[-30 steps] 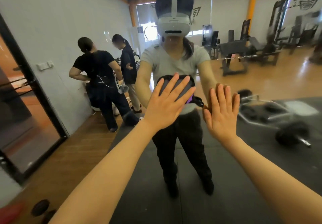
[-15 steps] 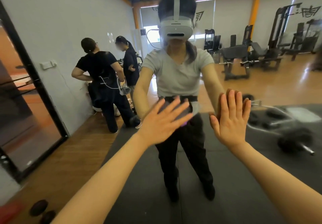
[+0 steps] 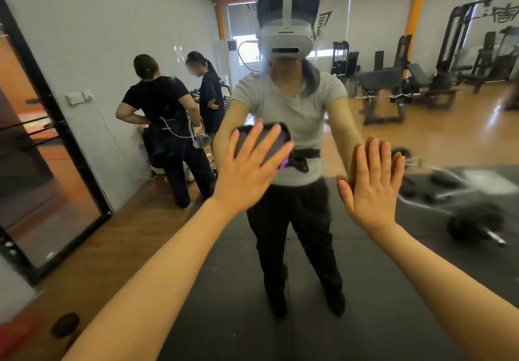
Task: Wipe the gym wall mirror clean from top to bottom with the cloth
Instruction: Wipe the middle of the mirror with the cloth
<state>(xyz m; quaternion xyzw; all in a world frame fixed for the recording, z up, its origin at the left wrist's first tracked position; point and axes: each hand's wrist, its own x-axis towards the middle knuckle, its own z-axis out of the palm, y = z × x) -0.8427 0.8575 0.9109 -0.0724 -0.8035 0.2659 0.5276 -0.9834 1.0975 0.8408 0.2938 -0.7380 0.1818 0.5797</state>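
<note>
Head view. We face the mirror, which fills most of the frame; our own reflection stands at centre, with reflected gym machines behind it and two reflected people to the left. The left hand lies flat against the glass with its fingers straight and slightly fanned, pressing a dark cloth onto the surface; the cloth shows as a dark pad with a purple edge behind the fingers. The right hand is also flat, fingers straight and close together, palm toward the glass at about the same height. It holds nothing, and we cannot tell whether it touches the mirror or only steadies near it.

Step in hand: we judge this to be a wiping pass across the middle band of the mirror, roughly at waist level of the reflection. The next move calls for even palm pressure on the cloth and a stroke that overlaps the band just covered, working downward toward the lower glass.

Against the frame half a second earlier, the left hand sits higher on the glass, and the cloth is more plainly visible behind its fingers. The right hand keeps nearly the same place.
</note>
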